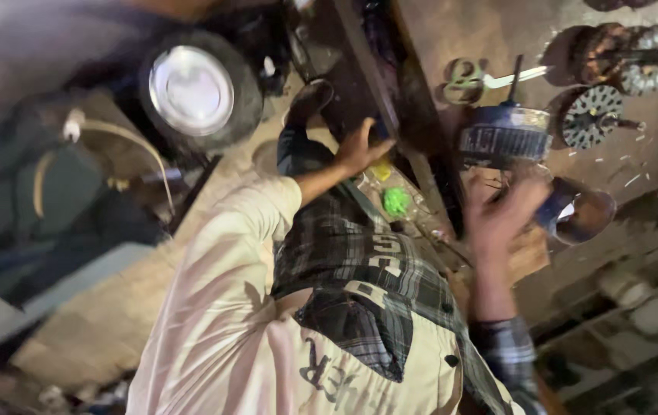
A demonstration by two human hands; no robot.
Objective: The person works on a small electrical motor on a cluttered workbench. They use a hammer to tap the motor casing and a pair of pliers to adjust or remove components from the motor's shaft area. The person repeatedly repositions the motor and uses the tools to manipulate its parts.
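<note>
While the view tilts hard, the left hand (359, 146) presses on the dark edge of the bench (490, 38), fingers curled over it. The right hand (502, 215), blurred, wraps its grip around a dark round cup-like part (578, 215), just below a blue wound motor core (507, 134).

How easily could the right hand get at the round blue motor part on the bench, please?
Probably easily: the right hand, blurred and holding a dark cup-shaped piece, hangs just short of the round blue motor part, and nothing appears to lie between them. It would likely need to free its grip first.
</note>
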